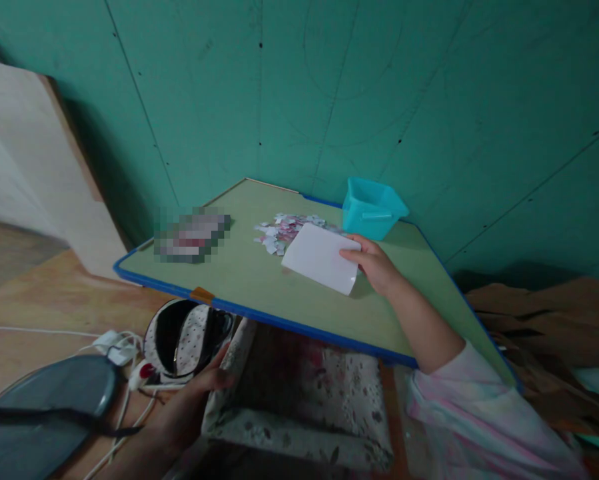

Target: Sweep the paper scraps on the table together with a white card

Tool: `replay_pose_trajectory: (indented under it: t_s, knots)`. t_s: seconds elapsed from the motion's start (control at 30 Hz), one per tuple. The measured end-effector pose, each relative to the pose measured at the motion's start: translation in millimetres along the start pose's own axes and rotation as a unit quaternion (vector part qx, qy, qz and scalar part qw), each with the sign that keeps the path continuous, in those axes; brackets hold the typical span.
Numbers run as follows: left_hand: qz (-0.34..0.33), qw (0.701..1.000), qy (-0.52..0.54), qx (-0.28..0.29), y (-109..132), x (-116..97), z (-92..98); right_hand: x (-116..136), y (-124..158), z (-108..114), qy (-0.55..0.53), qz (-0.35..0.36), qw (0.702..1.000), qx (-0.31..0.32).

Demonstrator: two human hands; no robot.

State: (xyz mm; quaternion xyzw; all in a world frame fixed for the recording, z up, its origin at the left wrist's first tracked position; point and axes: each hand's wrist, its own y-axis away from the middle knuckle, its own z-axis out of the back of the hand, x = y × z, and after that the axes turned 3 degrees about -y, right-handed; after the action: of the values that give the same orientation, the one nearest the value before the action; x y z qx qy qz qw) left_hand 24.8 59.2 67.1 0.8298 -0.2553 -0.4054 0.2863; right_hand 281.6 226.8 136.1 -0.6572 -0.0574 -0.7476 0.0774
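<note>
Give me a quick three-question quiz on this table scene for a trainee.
1. True or false: the right hand holds a white sheet over the green table.
2. The teal bin stands: A) on the floor, B) on the table's far edge near the wall, C) under the table.
3. Fill in: the left hand is below the table, at the edge of a ___-print cushion.

Key: 1 true; 2 B; 3 floral.

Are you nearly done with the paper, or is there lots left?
Partly. A pile of small paper scraps already lies on the green table beside the teal bin. The right hand holds a white sheet, whole and untorn. The left hand rests low on the floral cushion. The scraps sit on the table, outside the bin.
</note>
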Motion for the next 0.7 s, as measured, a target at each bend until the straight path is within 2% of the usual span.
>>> replay_pose_trajectory:
  t_s: [0.07, 0.23, 0.5, 0.57, 0.7]
  knots:
    - [-0.027, 0.999, -0.031, 0.013, -2.4, 2.6, 2.5, -3.7, 1.0, 1.7, 0.005, -0.017, 1.000, 0.016]
    - [-0.041, 0.996, -0.082, -0.015, -3.1, 5.9, 4.0, -4.9, 4.1, 10.2, -0.008, -0.051, 0.998, 0.032]
    - [-0.049, 0.996, -0.074, -0.005, 3.6, 3.0, -3.8, -4.9, 5.3, 10.7, 0.001, -0.030, 0.999, 0.016]
    - [-0.052, 0.996, -0.072, -0.007, 2.9, 3.3, -2.6, -6.6, 5.6, 10.3, -0.001, -0.044, 0.998, 0.041]
    - [-0.052, 0.994, -0.093, 0.027, -0.2, 5.5, 5.4, -4.6, 11.6, 9.5, -0.012, -0.101, 0.989, 0.105]
